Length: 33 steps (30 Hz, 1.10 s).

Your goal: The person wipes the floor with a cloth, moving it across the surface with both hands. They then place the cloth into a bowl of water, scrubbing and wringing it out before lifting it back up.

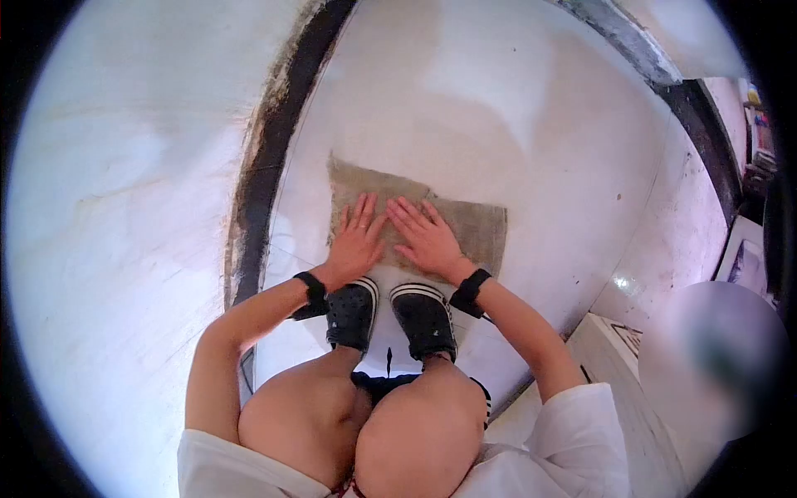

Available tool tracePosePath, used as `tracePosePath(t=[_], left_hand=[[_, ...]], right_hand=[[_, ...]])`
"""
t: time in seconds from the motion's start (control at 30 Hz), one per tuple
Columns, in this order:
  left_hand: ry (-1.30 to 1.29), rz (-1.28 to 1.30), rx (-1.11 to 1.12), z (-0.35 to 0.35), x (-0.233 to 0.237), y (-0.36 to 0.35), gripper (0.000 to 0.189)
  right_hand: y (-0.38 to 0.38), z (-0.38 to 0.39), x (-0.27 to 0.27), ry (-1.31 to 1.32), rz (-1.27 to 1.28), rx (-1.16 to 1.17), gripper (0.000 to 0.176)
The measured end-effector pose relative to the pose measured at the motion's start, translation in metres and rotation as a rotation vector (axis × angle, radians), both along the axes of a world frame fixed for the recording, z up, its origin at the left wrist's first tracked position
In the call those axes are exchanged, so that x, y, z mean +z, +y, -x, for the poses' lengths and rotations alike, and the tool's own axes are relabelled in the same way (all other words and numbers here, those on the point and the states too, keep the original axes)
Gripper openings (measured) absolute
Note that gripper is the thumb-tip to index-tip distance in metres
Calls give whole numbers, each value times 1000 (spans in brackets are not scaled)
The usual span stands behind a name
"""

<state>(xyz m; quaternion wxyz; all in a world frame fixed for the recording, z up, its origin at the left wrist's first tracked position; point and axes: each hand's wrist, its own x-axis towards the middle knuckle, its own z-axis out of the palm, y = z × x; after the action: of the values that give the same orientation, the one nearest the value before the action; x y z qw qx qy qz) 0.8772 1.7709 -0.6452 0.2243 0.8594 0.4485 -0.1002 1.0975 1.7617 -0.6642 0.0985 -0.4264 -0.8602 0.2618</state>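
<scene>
A greyish-brown cloth (473, 228) with frayed edges lies spread on the pale floor in front of my feet. Flat on its left half rests my left hand (357, 236), fingers stretched out and pointing away from me. My right hand (421, 235) lies palm down near the cloth's middle, its fingers spread and angled to the left. The fingertips of the two hands are close together. Neither hand grips the cloth; both press or rest on top of it. Black bands circle both wrists.
Just behind the cloth are my feet in black clogs (423, 319). A dark skirting strip (270, 158) edges the wall on the left. Another dark strip (706, 133) runs at the upper right. A pale box-like piece (618, 382) and a blurred round patch are at right.
</scene>
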Motion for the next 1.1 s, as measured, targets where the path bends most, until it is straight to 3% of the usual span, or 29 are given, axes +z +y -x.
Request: tracePosePath(t=[0.1,0.23,0.43,0.6,0.73,0.93,1.1], left_hand=[[-166,-56,116,-39,-5,15,65],[-330,-82,-129,-92,-18,88,70],[-266,-354,-203,-156,-34,189,67],[-206,-384,-3,-106,-41,229,65],[-84,-379,204,-52,-34,211,66],[101,-331,437,19,-29,111,76],[236,-138,529,64,-15,-3,82]], right_hand=[[-1,-12,-13,-128,-52,-64,72],[10,-53,-5,-284,-38,-386,72],[100,-72,-4,-322,-179,-656,71],[180,-55,-13,-259,-271,-442,65],[214,-20,-14,-149,-312,-189,61],[196,47,-15,-9,-274,237,66],[122,102,-18,99,-181,471,69]])
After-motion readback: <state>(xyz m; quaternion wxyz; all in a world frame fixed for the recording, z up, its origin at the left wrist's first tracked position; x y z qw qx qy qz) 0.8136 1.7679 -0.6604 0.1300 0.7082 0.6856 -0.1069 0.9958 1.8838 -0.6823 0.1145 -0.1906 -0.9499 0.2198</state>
